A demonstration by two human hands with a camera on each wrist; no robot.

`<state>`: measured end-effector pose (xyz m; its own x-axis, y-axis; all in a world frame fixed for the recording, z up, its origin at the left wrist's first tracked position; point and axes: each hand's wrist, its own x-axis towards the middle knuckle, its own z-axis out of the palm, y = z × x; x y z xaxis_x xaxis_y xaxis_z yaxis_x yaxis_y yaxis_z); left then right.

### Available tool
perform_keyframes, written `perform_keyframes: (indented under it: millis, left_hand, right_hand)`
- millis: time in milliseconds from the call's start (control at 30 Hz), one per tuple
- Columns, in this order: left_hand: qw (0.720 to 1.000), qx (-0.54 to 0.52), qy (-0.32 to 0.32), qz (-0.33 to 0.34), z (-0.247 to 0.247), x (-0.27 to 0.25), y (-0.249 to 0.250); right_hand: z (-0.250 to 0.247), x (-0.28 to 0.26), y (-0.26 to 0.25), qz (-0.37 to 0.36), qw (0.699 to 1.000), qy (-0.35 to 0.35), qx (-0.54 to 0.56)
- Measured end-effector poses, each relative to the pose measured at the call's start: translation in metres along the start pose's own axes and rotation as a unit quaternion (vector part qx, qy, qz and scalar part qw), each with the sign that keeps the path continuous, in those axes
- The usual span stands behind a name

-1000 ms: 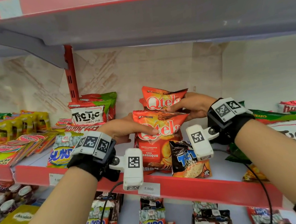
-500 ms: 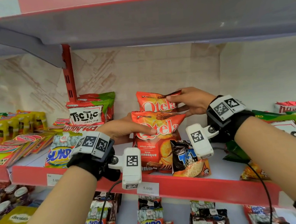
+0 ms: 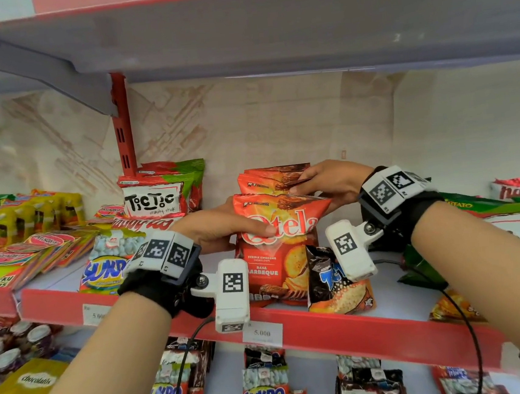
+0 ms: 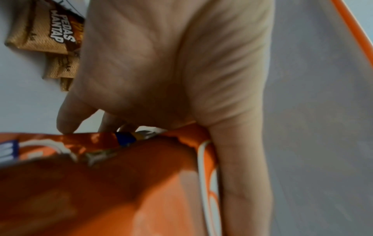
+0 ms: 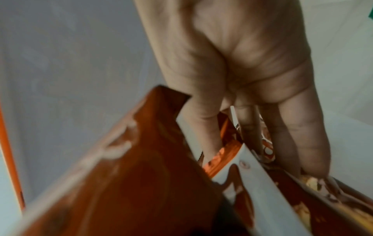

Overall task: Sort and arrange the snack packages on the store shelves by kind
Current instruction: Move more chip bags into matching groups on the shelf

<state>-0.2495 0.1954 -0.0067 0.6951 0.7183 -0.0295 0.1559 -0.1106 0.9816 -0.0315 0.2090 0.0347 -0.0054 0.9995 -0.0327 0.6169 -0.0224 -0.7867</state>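
Front Qtela barbeque bag (image 3: 283, 242): standing upright on the red-edged shelf (image 3: 344, 323), the left hand (image 3: 220, 229) gripping its upper left side, thumb lying across the front. Rear Qtela bags (image 3: 269, 178): standing directly behind, the right hand (image 3: 330, 180) pinching their top edges. Black Tic Tac packet (image 3: 336, 280): leaning just beside the front bag's lower right.

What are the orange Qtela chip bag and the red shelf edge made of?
Qtela bag: likely thin glossy plastic film; it creases, shines, and has a crimped top seal. Red shelf edge: smooth, straight and rigid, probably painted metal or plastic; the pictures cannot settle which.
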Motion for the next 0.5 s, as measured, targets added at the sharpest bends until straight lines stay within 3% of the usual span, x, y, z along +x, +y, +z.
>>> perform_keyframes:
  millis: [167,367,500]
  left_hand:
    - [0.999,0.014,0.03,-0.002,0.002,0.001,-0.001]
    - [0.988,0.057,0.143,0.004,0.002,0.002,-0.006]
    - [0.968,0.098,0.224,0.051,0.002,-0.001,-0.007]
  right_hand:
    - [-0.009,-0.013,-0.003,-0.007,0.999,0.022,-0.033]
    - [-0.017,-0.04,0.005,-0.044,0.996,0.082,-0.001]
    - [-0.02,-0.064,0.016,-0.083,0.988,0.127,0.024]
